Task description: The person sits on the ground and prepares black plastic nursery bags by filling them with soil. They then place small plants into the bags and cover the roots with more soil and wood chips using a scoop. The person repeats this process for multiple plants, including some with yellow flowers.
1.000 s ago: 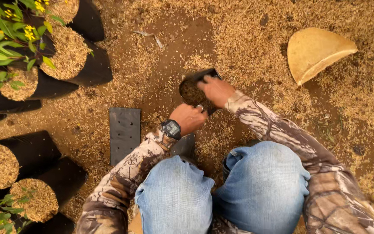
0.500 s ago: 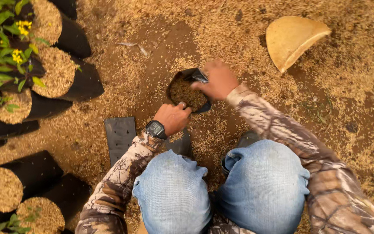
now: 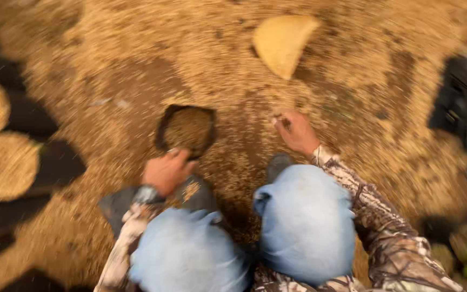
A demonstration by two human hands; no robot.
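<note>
- Left hand (image 3: 167, 172) grips the near rim of the black pot (image 3: 186, 130) filled with husks.
- Right hand (image 3: 297, 131) rests on the husk-strewn ground (image 3: 136, 81), fingers curled; grip unclear through blur.

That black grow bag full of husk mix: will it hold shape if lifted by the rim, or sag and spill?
The black grow bag probably sags: its rim looks uneven where the left hand grips it. Filled near the brim, it likely spills if tilted. Likely light for its size, since the fill resembles loose husk.
</note>
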